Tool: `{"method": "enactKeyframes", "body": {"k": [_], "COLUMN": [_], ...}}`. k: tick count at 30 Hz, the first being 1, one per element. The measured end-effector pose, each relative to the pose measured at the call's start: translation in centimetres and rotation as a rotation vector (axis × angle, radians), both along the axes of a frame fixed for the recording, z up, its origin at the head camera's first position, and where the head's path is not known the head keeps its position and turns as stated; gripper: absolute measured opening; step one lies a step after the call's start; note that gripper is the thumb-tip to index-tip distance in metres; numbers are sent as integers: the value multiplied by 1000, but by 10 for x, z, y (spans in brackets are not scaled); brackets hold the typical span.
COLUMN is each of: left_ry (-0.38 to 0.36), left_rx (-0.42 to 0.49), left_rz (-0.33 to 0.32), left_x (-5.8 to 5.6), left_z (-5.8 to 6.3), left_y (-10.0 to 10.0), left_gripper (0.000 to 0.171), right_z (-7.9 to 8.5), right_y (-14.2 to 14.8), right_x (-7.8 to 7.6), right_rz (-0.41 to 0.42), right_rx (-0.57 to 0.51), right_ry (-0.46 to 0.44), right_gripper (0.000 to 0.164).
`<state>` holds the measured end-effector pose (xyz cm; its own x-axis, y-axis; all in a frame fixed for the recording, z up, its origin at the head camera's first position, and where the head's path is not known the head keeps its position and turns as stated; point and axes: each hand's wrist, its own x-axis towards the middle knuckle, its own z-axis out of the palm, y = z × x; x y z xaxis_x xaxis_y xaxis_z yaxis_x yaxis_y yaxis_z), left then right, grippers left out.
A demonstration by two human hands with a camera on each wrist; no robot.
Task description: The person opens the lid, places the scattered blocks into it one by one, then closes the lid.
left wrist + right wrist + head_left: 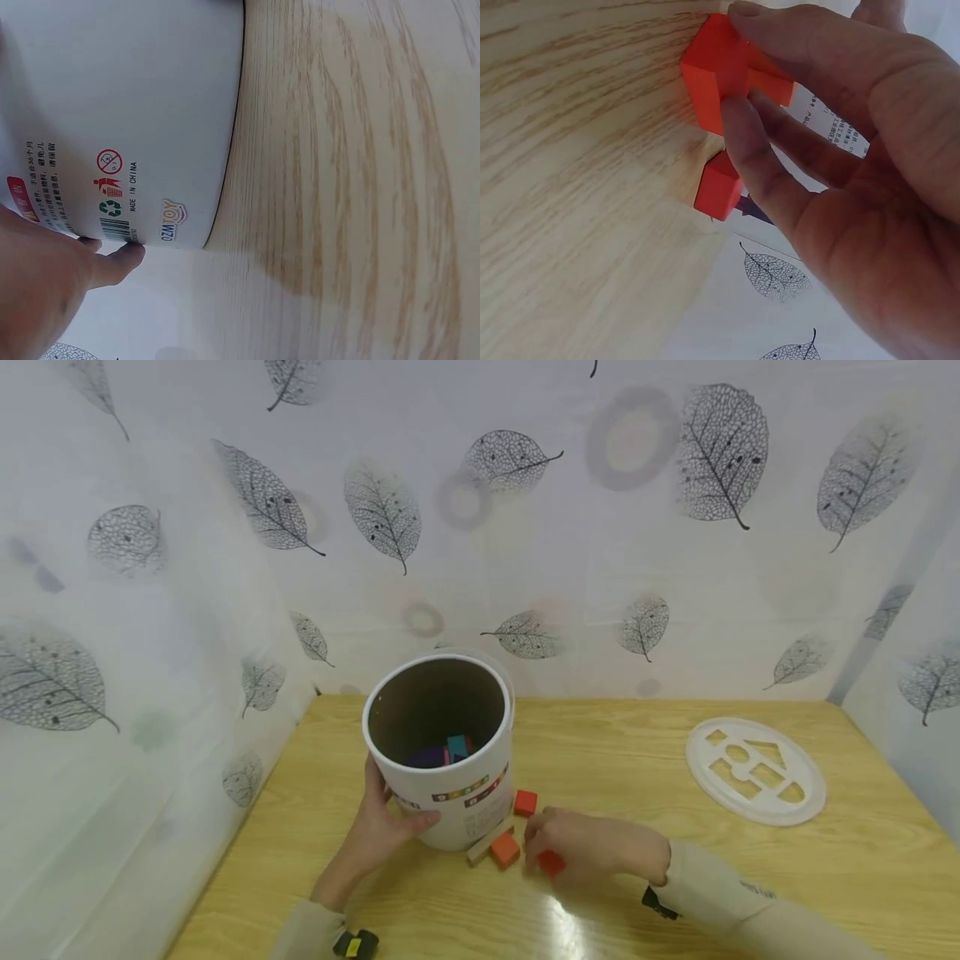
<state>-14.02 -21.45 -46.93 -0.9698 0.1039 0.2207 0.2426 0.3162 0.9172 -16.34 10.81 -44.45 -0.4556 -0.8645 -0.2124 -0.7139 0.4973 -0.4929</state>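
Observation:
A white bucket [483, 797] with printed labels stands tilted to the eye in the head view, several coloured blocks [457, 747] inside it. My left hand [375, 827] grips its left side, thumb across the front; in the left wrist view fingers [120, 262] touch the printed wall [135, 90]. By the bucket's right, my right hand [581, 843] pinches a red block [709, 64] between thumb and fingers, low over the table. Beside that hand lie an orange block [505, 850], a red cube [526, 802] and a plain wooden strip [483, 847].
A round white lid [701, 764] with shaped cut-outs lies on the wooden table [622, 752] at the right. Behind and along both sides hangs a pale curtain [570, 560] with a leaf print.

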Motion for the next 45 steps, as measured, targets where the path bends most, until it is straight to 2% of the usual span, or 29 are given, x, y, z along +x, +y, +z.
{"method": "enactKeyframes", "body": {"k": [7, 10, 18, 33, 40, 43, 45], "left_ry": [-4, -6, 3, 13, 16, 21, 26], "left_rx": [-7, -6, -2, 7, 5, 5, 7], "left_rz": [-3, -4, -6, -9, -11, -14, -15], "left_x": [-1, -1, -2, -2, -2, -2, -2], "left_z": [-1, -2, -2, -4, -4, -4, -4], "left_y": [-1, -1, 0, -1, -1, -1, -1], "left_gripper": [126, 126, 125, 126, 127, 127, 127], "right_z": [-3, -3, -7, -13, -11, -9, -9], "right_y": [1, 3, 6, 12, 19, 21, 23], "right_x": [2, 1, -3, -6, -8, -10, -11], "right_rz": [-31, -50, -69, -106, -121, -144, -146], "right_rx": [-2, -11, -28, -103, -235, -310, -380], "right_ry": [119, 125, 103, -9, -55, -23, 54], "right_gripper": [29, 26, 18, 22, 18, 18, 20]}}
